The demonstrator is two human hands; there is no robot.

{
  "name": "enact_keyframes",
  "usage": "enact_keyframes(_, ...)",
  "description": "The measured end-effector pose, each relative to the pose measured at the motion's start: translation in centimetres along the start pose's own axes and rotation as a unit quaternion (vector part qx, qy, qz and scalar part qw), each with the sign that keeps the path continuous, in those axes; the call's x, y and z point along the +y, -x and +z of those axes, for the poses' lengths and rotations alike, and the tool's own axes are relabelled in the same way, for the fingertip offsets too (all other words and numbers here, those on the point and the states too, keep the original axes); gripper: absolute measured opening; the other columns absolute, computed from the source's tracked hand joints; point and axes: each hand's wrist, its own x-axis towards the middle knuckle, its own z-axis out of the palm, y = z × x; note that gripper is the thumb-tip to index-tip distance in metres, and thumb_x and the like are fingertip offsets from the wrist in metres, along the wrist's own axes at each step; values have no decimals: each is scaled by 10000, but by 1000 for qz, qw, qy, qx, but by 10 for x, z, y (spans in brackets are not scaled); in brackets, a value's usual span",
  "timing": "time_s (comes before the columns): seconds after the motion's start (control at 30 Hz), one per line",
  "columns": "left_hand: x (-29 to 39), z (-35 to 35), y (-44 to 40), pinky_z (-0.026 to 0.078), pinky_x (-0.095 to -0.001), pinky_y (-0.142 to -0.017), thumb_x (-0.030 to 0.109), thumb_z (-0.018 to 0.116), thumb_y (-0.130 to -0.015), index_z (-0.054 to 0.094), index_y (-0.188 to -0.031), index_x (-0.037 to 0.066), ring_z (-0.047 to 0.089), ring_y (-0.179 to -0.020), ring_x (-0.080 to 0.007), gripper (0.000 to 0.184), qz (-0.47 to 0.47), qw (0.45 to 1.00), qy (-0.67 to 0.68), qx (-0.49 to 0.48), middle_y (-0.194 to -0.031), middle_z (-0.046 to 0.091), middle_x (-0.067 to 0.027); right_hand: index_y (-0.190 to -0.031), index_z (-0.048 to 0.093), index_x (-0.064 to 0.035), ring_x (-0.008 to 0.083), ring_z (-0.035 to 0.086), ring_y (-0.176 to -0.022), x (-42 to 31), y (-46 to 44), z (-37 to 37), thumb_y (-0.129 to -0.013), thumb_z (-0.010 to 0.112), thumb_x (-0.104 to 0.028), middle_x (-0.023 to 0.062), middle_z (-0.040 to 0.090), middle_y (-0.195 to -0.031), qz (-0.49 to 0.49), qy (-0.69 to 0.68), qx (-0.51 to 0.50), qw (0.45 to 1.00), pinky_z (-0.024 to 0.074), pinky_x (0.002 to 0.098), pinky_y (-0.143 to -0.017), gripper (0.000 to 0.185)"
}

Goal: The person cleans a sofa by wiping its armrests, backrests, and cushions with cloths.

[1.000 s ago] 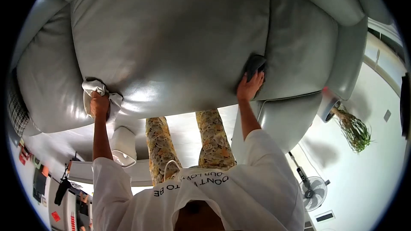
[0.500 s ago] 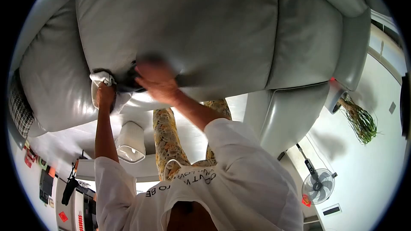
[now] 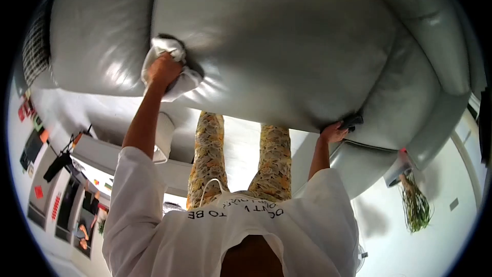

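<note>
A crumpled white cloth (image 3: pixel 183 83) is bunched under my left hand (image 3: pixel 165 70), whose fingers are closed on it. Both rest on the grey leather sofa (image 3: pixel 266 36), by the seam between two seat cushions. Over at the right, near the front edge of the seat and another seam, my right hand (image 3: pixel 334 133) is closed on a dark object (image 3: pixel 352 121), which looks like a brush or a dark pad. Its exact shape is partly hidden by the fingers.
A white bin-like container (image 3: pixel 164 136) stands on the floor below the left arm. At the right are a potted plant (image 3: pixel 416 205) and the sofa's side section (image 3: pixel 364 166). A checked cushion (image 3: pixel 37 51) lies at the far left.
My right hand swept left to near the white cloth, then back to the right seam with the dark object. The view has turned, and my left hand still holds the cloth.
</note>
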Motion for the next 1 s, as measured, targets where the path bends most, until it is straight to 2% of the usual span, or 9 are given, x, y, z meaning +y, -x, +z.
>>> enact_keyframes(0.13,5,-1,8,454,-415,-907,330,610,-738,603,-1042,37,605,-1027,-337,422,42,998,37,26,-1060,639,-199,-1206,501,58,449,447,-1101,-67,61,-16,-892,531,-321,263,482,-1224,-53,-9,-1,999,339,527,-937,493)
enact_keyframes(0.27,-9,10,-2,462,-418,-874,381,656,-717,603,-1026,40,605,-996,-346,463,130,988,83,31,-1006,646,-202,-1262,483,-10,397,369,-1242,-197,150,-17,-920,458,-372,208,437,-1329,-295,-64,32,953,272,495,-1022,498)
enact_keyframes(0.33,-31,12,-3,481,-384,-828,301,674,-722,611,-1029,31,633,-919,-309,413,223,949,214,60,-955,665,-166,-1283,486,-82,351,343,-1289,-272,194,-19,-937,384,-422,145,407,-1390,-429,-150,-17,891,261,463,-1038,497)
enact_keyframes(0.37,-52,15,-3,488,-332,-774,179,667,-735,622,-1029,19,635,-846,-218,338,229,871,431,-55,-915,673,-104,-1247,518,-115,306,350,-1295,-305,221,-26,-900,418,-387,102,430,-1380,-472,-149,-86,865,262,493,-1029,452)
enact_keyframes(0.47,-115,12,20,482,-307,-754,68,615,-769,627,-1021,2,604,-842,-156,261,143,812,565,24,-941,656,-66,-1056,611,-73,307,500,-1148,-368,306,-28,-835,521,-273,110,544,-1232,-601,-151,-290,729,372,491,-945,311)
enact_keyframes(0.6,-221,23,67,475,-309,-776,36,595,-754,620,-1014,-28,603,-868,-186,269,-58,666,713,211,-978,637,-94,-1052,632,-149,229,358,-1290,-379,385,-7,-819,526,-231,48,491,-1315,-739,-129,-300,589,293,501,-1028,269)
enact_keyframes(0.77,-288,82,119,460,-325,-795,84,559,-779,597,-1014,-65,587,-877,-230,281,-88,759,585,271,-985,624,-138,-998,621,-201,176,313,-1324,-349,343,-3,-820,505,-242,-6,450,-1359,-867,-114,-256,412,265,506,-1053,217)
enact_keyframes(0.93,-221,84,126,458,-263,-687,32,581,-744,614,-986,-45,558,-751,-126,256,-79,821,546,146,-847,634,-55,-1061,631,-247,158,317,-1331,-262,189,-47,-777,569,-245,-54,399,-1420,-783,3,-380,493,311,500,-1019,290)
enact_keyframes(1.0,-192,79,95,454,-250,-656,9,567,-747,593,-1043,-21,545,-748,-99,298,88,814,557,139,-839,621,-32,-1058,644,-266,177,307,-1329,-196,122,-61,-798,594,-253,-65,382,-1422,-724,97,-392,560,314,509,-1011,265)
